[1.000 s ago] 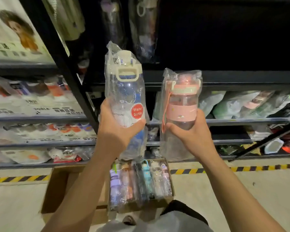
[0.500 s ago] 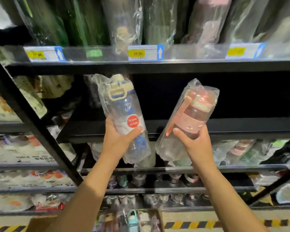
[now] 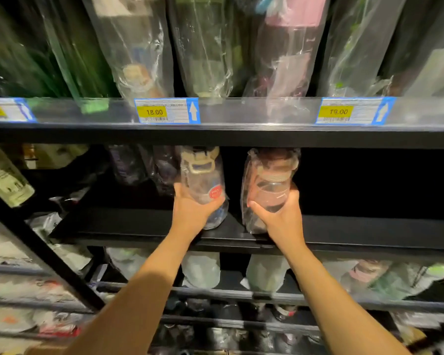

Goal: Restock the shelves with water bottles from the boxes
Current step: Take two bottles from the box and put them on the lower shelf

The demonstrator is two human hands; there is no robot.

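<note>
Shelving. Your left hand grips cream-capped bottle; right hand, pink bottle at its three o'clock. Next: seat both on shelf, release.

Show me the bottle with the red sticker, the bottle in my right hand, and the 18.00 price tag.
Red-sticker bottle (image 3: 201, 182): head view, clear body beside sticker.
Right-hand bottle (image 3: 271, 187): head view, clear body.
18.00 price tag (image 3: 153, 112): head view, yellow patch.

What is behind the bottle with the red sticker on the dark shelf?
Left of the red-sticker bottle, which the left hand holds, dark wrapped bottles seem to stand further back. Directly behind it the bottle itself covers the view, and the shelf is too dark there.
</note>
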